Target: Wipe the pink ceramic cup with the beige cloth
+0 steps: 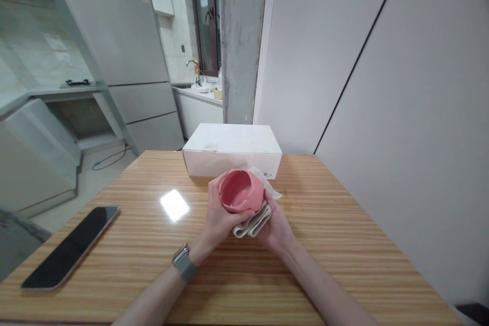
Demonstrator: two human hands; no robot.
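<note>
A pink bowl (240, 191) with a faceted outside is held above the table, its opening tilted toward me. My left hand (218, 214) grips it from the left, thumb across the near side. Folded in layers, a light grey cloth (252, 225) lies against the bowl's underside and right side, and one corner sticks out past it. My right hand (275, 224) is closed around the cloth, pressing it to the bowl from the right. Most of the right fingers are hidden behind cloth and bowl.
A white box (233, 163) stands at the table's far edge, just behind the bowl. On the left of the wooden table (336, 244) lies a black phone-like device (72, 247). A wall (412, 127) borders the right; a fridge (114, 35) stands beyond.
</note>
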